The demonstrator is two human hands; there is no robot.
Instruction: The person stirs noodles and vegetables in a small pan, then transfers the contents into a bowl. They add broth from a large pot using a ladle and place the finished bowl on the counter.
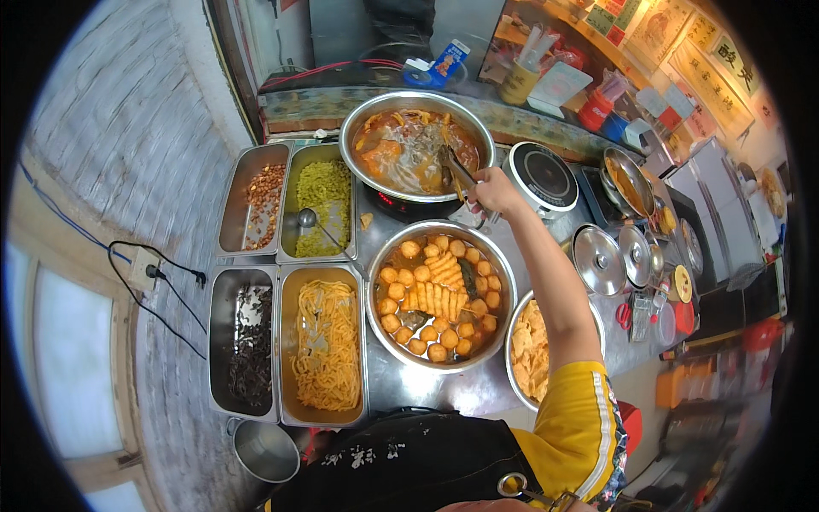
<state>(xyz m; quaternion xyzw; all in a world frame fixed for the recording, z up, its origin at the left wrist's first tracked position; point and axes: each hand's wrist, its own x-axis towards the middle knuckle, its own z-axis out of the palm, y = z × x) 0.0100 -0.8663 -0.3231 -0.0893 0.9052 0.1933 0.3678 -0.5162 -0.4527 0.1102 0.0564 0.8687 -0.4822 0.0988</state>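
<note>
My right hand (492,193) is closed round the handle of metal tongs (462,171), whose tips reach into a steel basin of reddish broth (377,168) at the back. Dark food sits at the tips; whether they grip it, I cannot tell. The basin stands on a cooker with red lit digits. Nearer me is a steel basin of fried balls and skewered, ridged pieces (437,294) in broth. Partly behind my right arm lies a basin of fried sheets (530,345). My left hand is out of view.
At left stand steel trays of peanuts (263,198), chopped green vegetable (323,185) with a ladle (307,218), dark shreds (253,345) and yellow strips (327,345). An induction cooker (544,173), lidded pots (599,259) and red-handled scissors (623,315) are at right.
</note>
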